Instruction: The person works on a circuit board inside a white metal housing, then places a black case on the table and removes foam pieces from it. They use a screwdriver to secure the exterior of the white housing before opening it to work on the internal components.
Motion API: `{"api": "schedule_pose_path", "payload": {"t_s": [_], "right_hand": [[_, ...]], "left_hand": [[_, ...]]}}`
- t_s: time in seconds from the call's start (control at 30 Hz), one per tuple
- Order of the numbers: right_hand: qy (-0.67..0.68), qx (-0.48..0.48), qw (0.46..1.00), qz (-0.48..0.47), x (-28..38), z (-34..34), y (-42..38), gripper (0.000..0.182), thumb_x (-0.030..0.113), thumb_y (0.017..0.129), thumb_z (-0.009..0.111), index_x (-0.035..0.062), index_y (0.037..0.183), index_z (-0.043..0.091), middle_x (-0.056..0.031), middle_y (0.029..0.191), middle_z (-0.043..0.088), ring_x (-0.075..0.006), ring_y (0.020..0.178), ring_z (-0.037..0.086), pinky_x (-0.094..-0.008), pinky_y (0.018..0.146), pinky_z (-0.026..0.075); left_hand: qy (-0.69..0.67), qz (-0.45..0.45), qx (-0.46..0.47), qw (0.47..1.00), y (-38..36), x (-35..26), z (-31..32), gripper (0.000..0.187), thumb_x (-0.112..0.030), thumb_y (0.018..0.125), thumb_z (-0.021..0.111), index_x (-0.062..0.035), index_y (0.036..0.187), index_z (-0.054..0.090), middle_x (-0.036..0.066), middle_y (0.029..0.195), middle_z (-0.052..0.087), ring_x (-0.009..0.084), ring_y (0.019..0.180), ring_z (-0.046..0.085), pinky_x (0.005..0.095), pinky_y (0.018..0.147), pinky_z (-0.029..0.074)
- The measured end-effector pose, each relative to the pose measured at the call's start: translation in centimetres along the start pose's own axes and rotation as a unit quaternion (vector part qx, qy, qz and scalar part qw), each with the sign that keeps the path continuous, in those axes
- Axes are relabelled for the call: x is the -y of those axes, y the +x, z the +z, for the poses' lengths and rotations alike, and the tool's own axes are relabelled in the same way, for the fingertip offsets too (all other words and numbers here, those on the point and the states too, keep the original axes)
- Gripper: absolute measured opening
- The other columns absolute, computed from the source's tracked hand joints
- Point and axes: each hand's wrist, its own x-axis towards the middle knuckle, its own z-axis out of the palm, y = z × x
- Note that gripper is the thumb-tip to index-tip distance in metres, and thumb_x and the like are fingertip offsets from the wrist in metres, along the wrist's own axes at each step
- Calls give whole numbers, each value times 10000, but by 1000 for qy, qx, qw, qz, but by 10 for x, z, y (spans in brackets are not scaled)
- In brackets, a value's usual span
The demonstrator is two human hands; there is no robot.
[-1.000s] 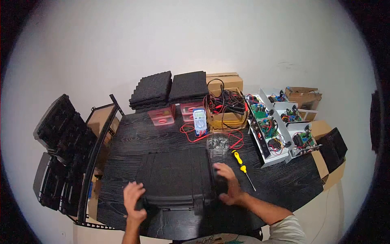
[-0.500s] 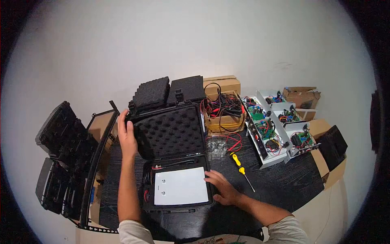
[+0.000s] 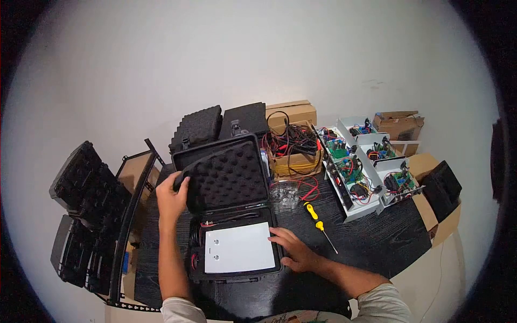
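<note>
A black hard case [image 3: 253,278] lies open on the table, its lid tilted back. Bumpy black foam [image 3: 229,175] lines the lid, and its upper left part stands off from the lid shell. My left hand [image 3: 172,196] is closed on the left edge of this foam, thumb and fingers bent around it. In the case base sits a white panel [image 3: 239,247] with two small round fittings. Black and red cables [image 3: 231,219] lie beside it in the foam cutouts. My right hand [image 3: 293,250] rests with fingers apart at the right rim, fingertips touching the panel's edge.
A yellow and black screwdriver [image 3: 315,215] lies right of the case. Behind are a carton of cables [image 3: 293,156] and stacked foam [image 3: 199,126]. White housings with circuit boards [image 3: 353,169] stand right; more black cases [image 3: 89,183] sit at left beside a metal frame [image 3: 129,226].
My left hand has moved down from the lid's upper left corner to the foam's left edge. The foam there has come away from the lid. My right hand stays put.
</note>
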Motion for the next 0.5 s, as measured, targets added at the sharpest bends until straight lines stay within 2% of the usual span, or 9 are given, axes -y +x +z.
{"api": "schedule_pose_path", "payload": {"t_s": [0.1,0.2,0.3,0.4,0.47,0.5], "right_hand": [[-1,-5,1000,8,7,-3,2,701,592,1051,411,49,1493,411,-276,1557,382,-487,1439,375,-596,1179,295],[3,-14,1000,10,6,-1,3,711,603,1049,414,56,1502,399,-283,1560,376,-485,1438,384,-593,1175,303],[3,-14,1000,17,8,-3,4,704,596,1049,426,68,1512,389,-287,1566,368,-486,1437,390,-589,1173,310],[0,-15,1000,20,5,-1,2,684,575,1052,438,80,1520,382,-287,1572,361,-486,1438,390,-586,1173,314],[3,-13,1000,21,1,1,1,673,563,1055,442,85,1525,379,-284,1577,355,-483,1443,384,-583,1176,311],[6,-9,1000,24,1,0,1,670,559,1056,444,87,1526,378,-282,1581,351,-481,1448,379,-581,1180,306]], "left_hand": [[-42,-36,-45,997,-4,-29,-22,253,-131,932,754,58,1093,708,141,966,752,145,884,682,312,822,536],[-125,-84,-98,984,-10,-31,-33,351,-188,983,719,93,1186,661,159,1093,724,195,1005,665,319,888,518],[-116,-108,-128,979,3,-30,-37,422,-232,1017,677,88,1283,610,166,1215,678,223,1082,646,341,926,517],[-206,-129,-139,960,46,17,-31,452,-200,1022,656,80,1363,557,160,1286,643,216,1132,622,329,999,483],[-329,-194,-136,914,84,14,-31,470,-182,1022,655,68,1397,518,145,1315,626,222,1144,620,338,1010,485],[-332,-176,-125,918,106,28,-28,463,-174,1021,657,56,1398,517,140,1305,627,221,1132,626,341,996,499]]}}
